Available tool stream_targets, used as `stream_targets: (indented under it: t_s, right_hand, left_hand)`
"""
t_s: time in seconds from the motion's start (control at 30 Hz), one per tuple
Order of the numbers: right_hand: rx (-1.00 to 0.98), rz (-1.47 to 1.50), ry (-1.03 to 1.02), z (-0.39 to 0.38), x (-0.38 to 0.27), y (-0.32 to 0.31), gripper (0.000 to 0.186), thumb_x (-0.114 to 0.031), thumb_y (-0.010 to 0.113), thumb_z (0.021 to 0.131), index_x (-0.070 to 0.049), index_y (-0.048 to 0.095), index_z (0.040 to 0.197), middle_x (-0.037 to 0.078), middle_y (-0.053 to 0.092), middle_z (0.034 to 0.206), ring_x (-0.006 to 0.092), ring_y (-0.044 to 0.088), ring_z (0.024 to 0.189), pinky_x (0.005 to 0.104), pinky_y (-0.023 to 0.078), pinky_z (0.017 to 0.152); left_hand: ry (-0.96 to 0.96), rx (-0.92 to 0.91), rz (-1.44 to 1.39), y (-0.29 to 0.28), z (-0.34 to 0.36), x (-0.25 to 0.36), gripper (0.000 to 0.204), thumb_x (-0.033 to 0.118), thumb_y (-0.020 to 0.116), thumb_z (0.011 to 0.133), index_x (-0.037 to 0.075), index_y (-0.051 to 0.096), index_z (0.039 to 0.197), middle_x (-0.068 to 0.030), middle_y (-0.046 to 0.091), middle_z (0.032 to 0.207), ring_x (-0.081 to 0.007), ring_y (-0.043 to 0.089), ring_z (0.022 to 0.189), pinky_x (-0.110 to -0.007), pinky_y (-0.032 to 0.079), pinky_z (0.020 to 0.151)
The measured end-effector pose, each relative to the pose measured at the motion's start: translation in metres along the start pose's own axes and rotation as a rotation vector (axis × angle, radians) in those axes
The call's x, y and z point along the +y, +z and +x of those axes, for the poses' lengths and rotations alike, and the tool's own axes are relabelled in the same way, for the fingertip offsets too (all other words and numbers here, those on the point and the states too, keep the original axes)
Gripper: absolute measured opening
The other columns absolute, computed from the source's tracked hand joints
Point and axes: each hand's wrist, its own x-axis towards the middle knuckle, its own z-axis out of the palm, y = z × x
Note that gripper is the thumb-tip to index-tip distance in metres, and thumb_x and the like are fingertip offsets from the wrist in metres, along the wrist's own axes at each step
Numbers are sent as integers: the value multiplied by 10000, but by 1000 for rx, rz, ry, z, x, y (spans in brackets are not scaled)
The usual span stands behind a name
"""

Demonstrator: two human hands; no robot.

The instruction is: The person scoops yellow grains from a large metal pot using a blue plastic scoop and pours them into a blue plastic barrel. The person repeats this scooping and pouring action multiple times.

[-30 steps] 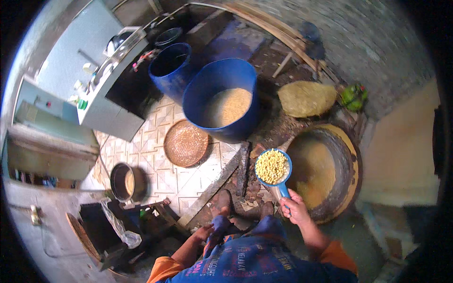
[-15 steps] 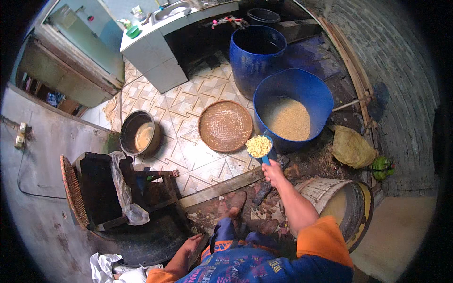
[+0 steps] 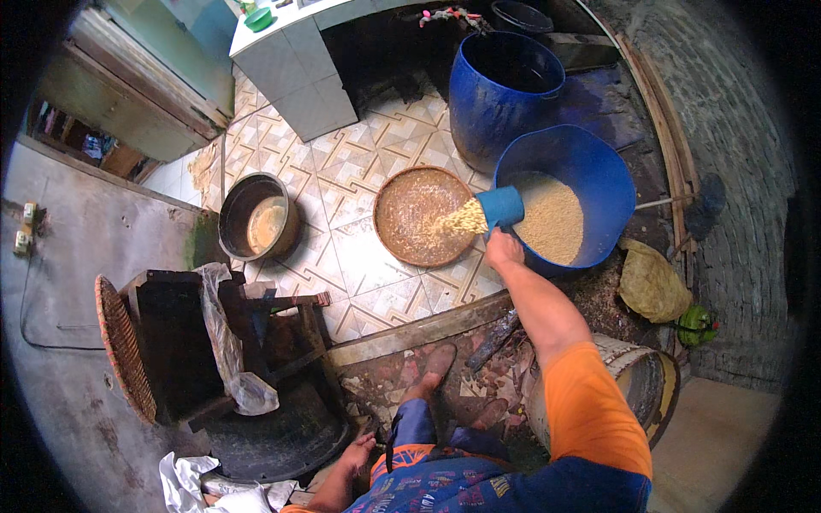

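My right hand (image 3: 503,249) grips the handle of a blue plastic scoop (image 3: 501,207), tipped to the left. Pale yellow beans or kernels (image 3: 464,219) pour from its mouth onto a round woven tray (image 3: 409,248) on the tiled floor. Some are scattered across the weave. Just to the right, a wide blue tub (image 3: 611,184) holds a heap of the same pale grains (image 3: 552,224). My left hand (image 3: 357,451) hangs beside my left knee, its fingers loosely bent and apart, with nothing visible in it.
A dark basin (image 3: 295,227) with cloudy liquid stands left of the tray. Behind the tub is a tall blue barrel (image 3: 483,120). A raised sill (image 3: 419,327) crosses before my feet. A wooden stand (image 3: 171,342) is at left, a pale bucket (image 3: 616,363) at right.
My right hand has tilted the full scoop leftward, and its contents now spill onto the woven tray. The view has shifted slightly, and my left hand has dropped a little.
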Motion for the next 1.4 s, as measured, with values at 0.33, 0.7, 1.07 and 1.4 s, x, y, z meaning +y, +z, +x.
stream_targets:
  t_s: [0.33, 0.7, 1.07, 1.4]
  right_hand:
    - [375, -225, -150, 31, -10, -31, 513, -131, 492, 921, -73, 361, 1414, 173, 596, 1076, 311, 679, 923, 426, 582, 706]
    - [555, 329, -340, -38, 51, -33, 640, -26, 508, 896, -122, 280, 1486, 109, 547, 1010, 213, 626, 854, 385, 535, 671]
    - [565, 1666, 49, -323, 261, -25, 657, -20, 551, 912, -94, 272, 1503, -4, 533, 949, 31, 432, 582, 179, 348, 472]
    - [976, 2171, 1301, -455, 519, 172, 54, -198, 490, 974, -192, 496, 1027, -3, 512, 781, 112, 419, 527, 264, 296, 401]
  left_hand:
    - [44, -17, 203, -4, -6, 61, 542, 335, 468, 1004, 69, 384, 1469, -144, 429, 1482, -260, 384, 1378, -344, 290, 1122]
    - [47, -102, 359, -1, 43, 32, 545, 331, 469, 1003, 33, 392, 1453, -154, 468, 1448, -266, 416, 1353, -332, 320, 1110]
    - [71, -141, 470, 58, 44, 108, 518, 289, 507, 996, 22, 426, 1433, -123, 522, 1394, -235, 471, 1294, -344, 351, 1080]
    - [632, -695, 1458, 111, 95, 106, 406, 183, 496, 945, 24, 500, 1319, -113, 621, 1196, -243, 557, 1163, -352, 389, 1049]
